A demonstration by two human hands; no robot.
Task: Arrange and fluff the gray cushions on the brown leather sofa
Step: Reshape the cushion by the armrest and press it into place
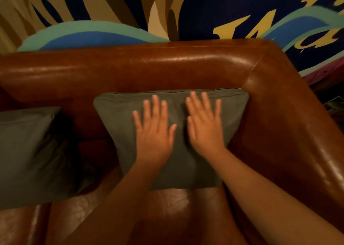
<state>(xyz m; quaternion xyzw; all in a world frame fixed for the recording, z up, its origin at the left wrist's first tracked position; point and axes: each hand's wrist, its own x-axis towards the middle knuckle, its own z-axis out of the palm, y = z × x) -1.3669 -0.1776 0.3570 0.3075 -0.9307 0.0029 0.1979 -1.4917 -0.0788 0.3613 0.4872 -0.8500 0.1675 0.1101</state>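
A gray cushion [115,125] leans against the backrest of the brown leather sofa [149,66], tucked into the corner by the right armrest. My left hand [153,133] lies flat on the cushion's front face with its fingers straight and spread. My right hand [203,123] lies flat beside it, fingers straight, also touching the fabric. A second gray cushion [28,151] stands further left on the seat, partly cut off by the frame edge.
The sofa's right armrest [290,133] runs down the right side. Bare leather seat [167,203] shows below the cushion. A painted wall mural [204,8] in blue, teal and yellow rises behind the backrest.
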